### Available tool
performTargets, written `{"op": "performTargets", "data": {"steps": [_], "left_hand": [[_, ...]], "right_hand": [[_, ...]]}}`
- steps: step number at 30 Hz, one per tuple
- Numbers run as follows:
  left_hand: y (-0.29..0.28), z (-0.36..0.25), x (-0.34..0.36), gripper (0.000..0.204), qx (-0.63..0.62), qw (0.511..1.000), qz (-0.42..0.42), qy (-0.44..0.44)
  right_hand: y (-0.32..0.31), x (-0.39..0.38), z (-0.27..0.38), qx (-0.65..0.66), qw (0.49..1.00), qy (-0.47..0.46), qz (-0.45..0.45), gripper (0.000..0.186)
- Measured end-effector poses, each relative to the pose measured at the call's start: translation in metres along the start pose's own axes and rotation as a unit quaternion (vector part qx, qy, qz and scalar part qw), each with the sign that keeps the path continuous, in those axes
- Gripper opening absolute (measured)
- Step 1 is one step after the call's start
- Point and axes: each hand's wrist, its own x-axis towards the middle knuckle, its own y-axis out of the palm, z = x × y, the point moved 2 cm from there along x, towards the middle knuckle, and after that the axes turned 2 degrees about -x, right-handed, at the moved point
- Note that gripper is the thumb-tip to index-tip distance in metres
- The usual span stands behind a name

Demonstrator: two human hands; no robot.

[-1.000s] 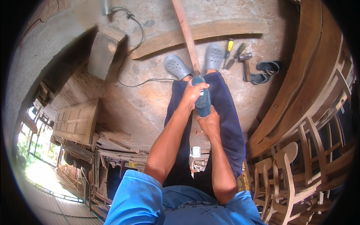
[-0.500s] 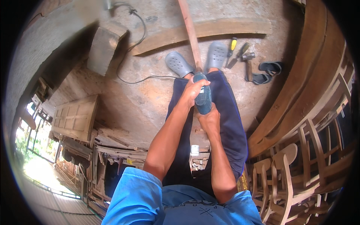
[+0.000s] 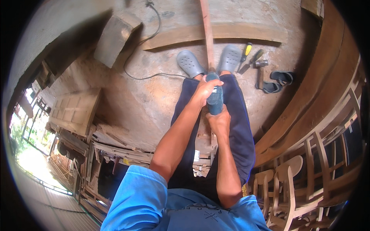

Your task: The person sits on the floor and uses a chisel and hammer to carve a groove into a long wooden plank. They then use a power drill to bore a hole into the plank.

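Note:
A blue-green corded power tool [image 3: 215,101] lies between my knees, over the near end of a long narrow wooden strip [image 3: 208,34]. My left hand [image 3: 205,89] is closed round its front part, thumb across the top. Behind it, my right hand [image 3: 219,121] grips the rear end. The underside of the tool is hidden, so its exact kind is unclear. The strip runs away from me between my grey clogs and passes over a broad curved plank [image 3: 246,32] on the floor.
A black cord [image 3: 142,77] trails left. Right of my feet lie a yellow-handled screwdriver [image 3: 246,51], a chisel-like tool [image 3: 254,57], a hammer [image 3: 261,71] and flip-flops [image 3: 283,77]. Large curved timbers [image 3: 308,88] and wooden chair frames [image 3: 289,173] stand right; a wooden block [image 3: 116,38] lies left.
The view has shifted a little, so the floor items and my feet appear farther right. Both hands keep their grip on the power tool.

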Motion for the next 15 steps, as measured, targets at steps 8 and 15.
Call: {"op": "performTargets", "data": {"steps": [8,15], "left_hand": [[0.001,0.004,-0.012,0.072,0.011,1.0,-0.014,0.003],[0.002,0.004,-0.022,0.079,0.028,0.999,-0.016,-0.005]], "right_hand": [[-0.002,-0.008,-0.002,0.03,0.999,0.012,0.0,0.046],[-0.005,-0.016,-0.001,0.049,0.999,0.005,0.005,0.043]]}}
